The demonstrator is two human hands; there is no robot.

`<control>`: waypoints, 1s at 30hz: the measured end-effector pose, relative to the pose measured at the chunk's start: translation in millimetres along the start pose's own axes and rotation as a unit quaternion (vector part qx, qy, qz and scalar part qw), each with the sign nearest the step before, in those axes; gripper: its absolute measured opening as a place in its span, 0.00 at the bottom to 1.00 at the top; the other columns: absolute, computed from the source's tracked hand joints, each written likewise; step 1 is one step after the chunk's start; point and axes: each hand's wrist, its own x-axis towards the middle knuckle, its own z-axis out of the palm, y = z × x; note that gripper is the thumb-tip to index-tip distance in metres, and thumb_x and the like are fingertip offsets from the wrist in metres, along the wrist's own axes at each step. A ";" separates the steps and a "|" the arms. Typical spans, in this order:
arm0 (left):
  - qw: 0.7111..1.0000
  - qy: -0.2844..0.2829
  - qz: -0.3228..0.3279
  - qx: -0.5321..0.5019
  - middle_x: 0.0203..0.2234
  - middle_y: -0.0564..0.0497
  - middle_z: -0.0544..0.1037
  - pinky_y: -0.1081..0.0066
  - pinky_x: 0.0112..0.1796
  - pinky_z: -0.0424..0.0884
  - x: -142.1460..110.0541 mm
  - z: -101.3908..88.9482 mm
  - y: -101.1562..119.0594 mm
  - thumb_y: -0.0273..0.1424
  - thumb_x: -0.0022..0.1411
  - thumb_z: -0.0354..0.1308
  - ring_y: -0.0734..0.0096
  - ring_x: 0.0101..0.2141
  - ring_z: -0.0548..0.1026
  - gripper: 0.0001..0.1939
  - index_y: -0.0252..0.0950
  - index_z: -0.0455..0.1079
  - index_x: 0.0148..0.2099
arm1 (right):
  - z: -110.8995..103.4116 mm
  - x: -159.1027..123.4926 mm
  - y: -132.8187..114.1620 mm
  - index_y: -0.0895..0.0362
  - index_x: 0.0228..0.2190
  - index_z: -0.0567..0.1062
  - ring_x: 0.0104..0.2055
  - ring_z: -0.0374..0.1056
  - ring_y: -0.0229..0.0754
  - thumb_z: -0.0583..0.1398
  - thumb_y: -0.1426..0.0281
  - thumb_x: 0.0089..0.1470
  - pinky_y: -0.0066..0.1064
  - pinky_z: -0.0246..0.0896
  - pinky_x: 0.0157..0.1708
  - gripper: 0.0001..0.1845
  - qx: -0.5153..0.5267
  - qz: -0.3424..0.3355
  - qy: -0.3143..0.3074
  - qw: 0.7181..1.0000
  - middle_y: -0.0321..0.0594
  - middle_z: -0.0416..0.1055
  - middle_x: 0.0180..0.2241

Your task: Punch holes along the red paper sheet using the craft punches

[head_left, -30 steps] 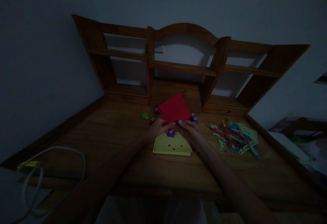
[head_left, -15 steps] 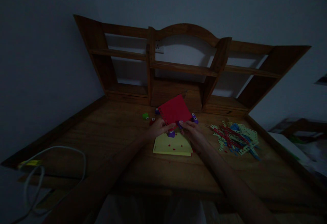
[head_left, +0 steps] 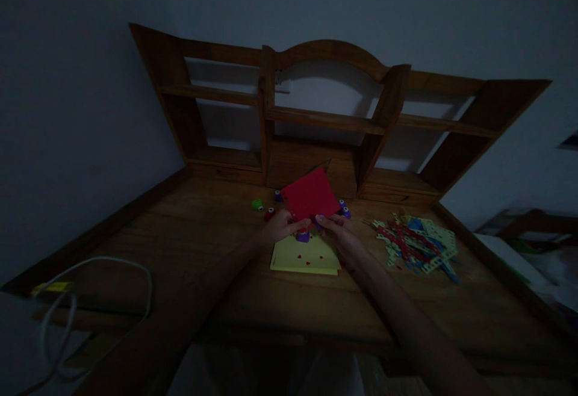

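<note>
Raised above the desk, a red sheet of paper (head_left: 311,191) has small punched holes along its left edge. My left hand (head_left: 282,227) pinches the sheet's near edge between thumb and fingers. At the sheet's near right part, my right hand (head_left: 339,232) is closed around a small purple craft punch (head_left: 319,220), thumb on top. Another purple punch (head_left: 303,237) lies between the hands, on yellow paper (head_left: 304,263) scattered with several tiny red cut-outs. A red punch (head_left: 270,211) sits beside my left hand, partly hidden. Dim light blurs the fingertips.
On the left stand a green punch (head_left: 257,204) and a dark punch (head_left: 279,195); purple punches (head_left: 345,210) are behind my right hand. Punched paper strips (head_left: 418,242) are heaped at right. A white cable (head_left: 147,275) loops at left. A wooden shelf (head_left: 325,120) closes the back.
The hands and red sheet stay almost in place. My right hand and its punch have shifted very slightly.
</note>
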 end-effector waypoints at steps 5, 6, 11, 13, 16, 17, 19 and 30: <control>1.000 -0.001 -0.002 0.010 0.29 0.50 0.75 0.73 0.28 0.67 -0.7 0.9 1.1 0.43 0.55 0.62 0.72 0.27 0.71 0.18 0.31 0.70 0.37 | 0.6 -2.9 -0.9 0.58 0.27 0.79 0.22 0.59 0.33 0.72 0.61 0.39 0.28 0.49 0.22 0.15 -0.011 0.004 0.005 1.000 0.36 0.74 0.26; 1.000 -0.001 0.001 0.010 0.29 0.50 0.75 0.73 0.29 0.67 -1.1 1.7 2.2 0.43 0.55 0.62 0.71 0.27 0.71 0.18 0.32 0.70 0.38 | 1.5 -4.0 -1.4 0.58 0.26 0.79 0.22 0.59 0.33 0.72 0.61 0.39 0.28 0.49 0.22 0.14 -0.016 0.004 0.007 1.000 0.36 0.73 0.25; 1.000 0.001 0.007 -0.011 0.31 0.49 0.76 0.73 0.30 0.68 -4.8 6.5 8.9 0.44 0.54 0.62 0.70 0.30 0.72 0.20 0.33 0.70 0.41 | 6.3 -8.0 -3.3 0.57 0.24 0.78 0.21 0.58 0.34 0.72 0.61 0.37 0.29 0.46 0.23 0.15 -0.022 0.008 0.018 1.000 0.36 0.73 0.24; 1.000 0.000 -0.001 0.005 0.28 0.50 0.74 0.75 0.27 0.65 -6.1 6.8 10.9 0.46 0.55 0.60 0.72 0.26 0.70 0.20 0.33 0.70 0.38 | 7.1 -8.1 -3.6 0.57 0.22 0.78 0.20 0.56 0.33 0.72 0.61 0.38 0.30 0.45 0.22 0.14 -0.024 0.004 0.022 0.999 0.34 0.71 0.21; 0.999 -0.011 -0.009 0.035 0.22 0.53 0.71 0.76 0.22 0.61 -6.9 5.1 12.0 0.48 0.58 0.56 0.76 0.21 0.66 0.21 0.32 0.70 0.33 | 7.0 -7.5 -3.7 0.57 0.20 0.76 0.20 0.54 0.33 0.71 0.60 0.39 0.30 0.44 0.22 0.15 -0.027 -0.001 0.026 0.999 0.33 0.68 0.19; 0.999 -0.011 -0.009 0.041 0.22 0.53 0.71 0.76 0.21 0.60 -7.0 4.5 11.9 0.49 0.59 0.55 0.76 0.20 0.66 0.22 0.32 0.70 0.33 | 6.7 -7.2 -3.6 0.57 0.21 0.76 0.20 0.55 0.34 0.71 0.60 0.39 0.30 0.44 0.22 0.15 -0.026 0.000 0.023 0.999 0.33 0.68 0.19; 0.999 -0.006 -0.011 0.046 0.22 0.53 0.71 0.76 0.22 0.61 -6.7 3.6 11.2 0.49 0.60 0.54 0.76 0.20 0.66 0.22 0.32 0.70 0.34 | 5.9 -6.8 -3.2 0.57 0.22 0.76 0.21 0.56 0.34 0.71 0.60 0.40 0.30 0.43 0.22 0.15 -0.023 0.002 0.017 1.000 0.34 0.68 0.20; 0.999 0.018 -0.030 0.030 0.23 0.51 0.73 0.76 0.22 0.62 -2.4 2.2 6.1 0.50 0.59 0.54 0.75 0.21 0.68 0.23 0.32 0.71 0.33 | 3.4 -2.1 -2.3 0.57 0.23 0.77 0.20 0.61 0.36 0.65 0.51 0.47 0.29 0.51 0.23 0.20 -0.054 -0.009 -0.015 0.998 0.36 0.69 0.19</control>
